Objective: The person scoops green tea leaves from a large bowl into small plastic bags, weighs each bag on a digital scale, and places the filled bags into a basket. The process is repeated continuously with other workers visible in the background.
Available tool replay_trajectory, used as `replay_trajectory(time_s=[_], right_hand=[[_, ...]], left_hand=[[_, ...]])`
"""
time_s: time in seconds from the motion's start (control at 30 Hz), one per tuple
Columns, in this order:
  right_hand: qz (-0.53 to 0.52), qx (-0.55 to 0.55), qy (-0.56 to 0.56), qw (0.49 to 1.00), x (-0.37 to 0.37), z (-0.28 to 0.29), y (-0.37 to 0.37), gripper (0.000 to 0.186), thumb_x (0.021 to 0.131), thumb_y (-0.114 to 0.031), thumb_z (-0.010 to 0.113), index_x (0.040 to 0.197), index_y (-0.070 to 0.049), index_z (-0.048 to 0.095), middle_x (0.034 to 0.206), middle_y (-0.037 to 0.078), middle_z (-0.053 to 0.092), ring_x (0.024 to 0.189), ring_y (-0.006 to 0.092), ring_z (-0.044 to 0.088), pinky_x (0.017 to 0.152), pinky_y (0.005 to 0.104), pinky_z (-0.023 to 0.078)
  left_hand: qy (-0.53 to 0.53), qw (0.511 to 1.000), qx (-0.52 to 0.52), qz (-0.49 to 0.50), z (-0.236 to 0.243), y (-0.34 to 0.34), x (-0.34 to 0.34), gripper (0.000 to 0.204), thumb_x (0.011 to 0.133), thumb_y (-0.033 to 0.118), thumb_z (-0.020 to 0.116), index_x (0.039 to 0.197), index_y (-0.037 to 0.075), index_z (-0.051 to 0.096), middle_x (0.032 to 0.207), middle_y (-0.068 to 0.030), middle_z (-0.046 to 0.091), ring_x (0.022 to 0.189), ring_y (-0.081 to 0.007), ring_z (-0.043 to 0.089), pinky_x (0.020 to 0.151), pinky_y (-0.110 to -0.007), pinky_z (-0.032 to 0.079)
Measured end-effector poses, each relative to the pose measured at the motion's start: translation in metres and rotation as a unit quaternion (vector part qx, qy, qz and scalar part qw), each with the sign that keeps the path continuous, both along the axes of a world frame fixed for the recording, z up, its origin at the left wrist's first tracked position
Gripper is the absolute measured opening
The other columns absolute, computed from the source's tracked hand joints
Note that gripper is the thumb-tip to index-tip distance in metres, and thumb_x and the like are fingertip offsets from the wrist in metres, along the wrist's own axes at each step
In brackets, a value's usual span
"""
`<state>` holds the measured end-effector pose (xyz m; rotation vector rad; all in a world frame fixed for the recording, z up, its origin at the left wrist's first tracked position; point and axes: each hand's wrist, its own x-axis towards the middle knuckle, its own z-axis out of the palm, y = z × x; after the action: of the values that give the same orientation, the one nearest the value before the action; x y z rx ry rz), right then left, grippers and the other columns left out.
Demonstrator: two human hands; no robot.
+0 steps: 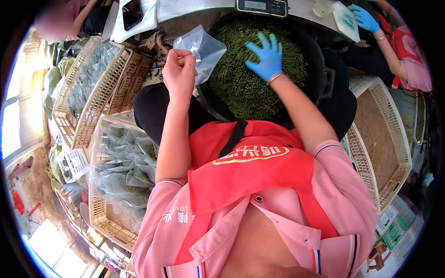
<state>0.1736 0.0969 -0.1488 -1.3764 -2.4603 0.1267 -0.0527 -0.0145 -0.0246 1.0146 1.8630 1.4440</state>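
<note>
My bare left hand point(179, 72) pinches the edge of a clear plastic bag point(209, 52), which hangs at the left side of a large black tub point(316, 58). The tub stands in front of me, filled with a heap of small round green berries point(248, 99) that look like green peppercorns. My right hand point(266, 59), in a blue glove, lies on the heap with its fingers spread. Whether any berries are under its palm is hidden.
A digital scale point(262, 6) and a phone point(133, 15) rest on the table beyond the tub. Beige crates point(95, 211) point(76, 123) at my left hold filled clear bags point(123, 162). Another beige crate point(378, 134) stands at right. Co-workers sit at far left and far right, one with a blue-gloved hand point(365, 18).
</note>
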Motion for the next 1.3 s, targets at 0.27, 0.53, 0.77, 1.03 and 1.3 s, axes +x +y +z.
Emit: replay_trajectory(time_s=[0.27,0.53,0.77,1.03,1.3], right_hand=[[0.011,-0.172,0.086,0.981,0.018,-0.026,0.115,0.088,0.06,-0.072,0.065,0.136,-0.038,0.037,0.147,0.019,0.023,0.134,0.0446,0.018,0.107,0.0512,0.025],[0.171,-0.086,-0.239,0.952,-0.075,0.025,0.006,0.071,0.069,-0.059,0.066,0.131,-0.032,0.046,0.14,0.01,0.036,0.133,0.033,0.025,0.105,0.0587,0.023],[0.047,-0.139,-0.067,0.987,0.012,-0.008,0.09,0.064,0.071,-0.049,0.068,0.126,-0.018,0.052,0.133,0.011,0.045,0.121,0.0342,0.042,0.102,0.0389,0.036],[0.209,0.014,0.046,0.977,-0.001,0.028,-0.002,0.025,0.069,-0.022,0.071,0.093,-0.026,0.068,0.127,0.005,0.051,0.124,0.0347,0.039,0.102,0.0488,0.031],[0.168,-0.049,-0.001,0.985,-0.007,0.0,-0.031,0.009,0.071,-0.02,0.07,0.079,-0.023,0.068,0.126,0.0,0.051,0.128,0.0315,0.033,0.106,0.052,0.022]], left_hand=[[-0.067,0.998,0.021,0.004,0.006,0.008,0.007,0.005,0.079,0.004,0.053,0.082,0.001,0.05,0.056,-0.0016,0.054,0.047,-0.0057,0.048,0.044,-0.02,0.037],[-0.093,0.994,0.043,0.023,-0.002,0.012,-0.004,0.005,0.079,0.005,0.053,0.082,0.001,0.051,0.054,-0.0025,0.054,0.044,-0.0052,0.046,0.04,-0.02,0.033],[-0.106,0.993,0.04,0.023,-0.006,0.006,-0.009,0.006,0.078,0.004,0.054,0.083,0.001,0.051,0.054,-0.0017,0.054,0.045,-0.0053,0.048,0.039,-0.02,0.034],[-0.105,0.991,0.079,0.039,-0.003,0.002,-0.011,0.007,0.078,0.005,0.053,0.084,0.001,0.053,0.056,-0.002,0.055,0.046,-0.0061,0.049,0.04,-0.02,0.035],[-0.118,0.984,0.111,0.071,-0.002,-0.012,-0.027,0.008,0.079,0.005,0.053,0.086,0.001,0.053,0.061,-0.0034,0.057,0.047,-0.0064,0.05,0.039,-0.019,0.037]])
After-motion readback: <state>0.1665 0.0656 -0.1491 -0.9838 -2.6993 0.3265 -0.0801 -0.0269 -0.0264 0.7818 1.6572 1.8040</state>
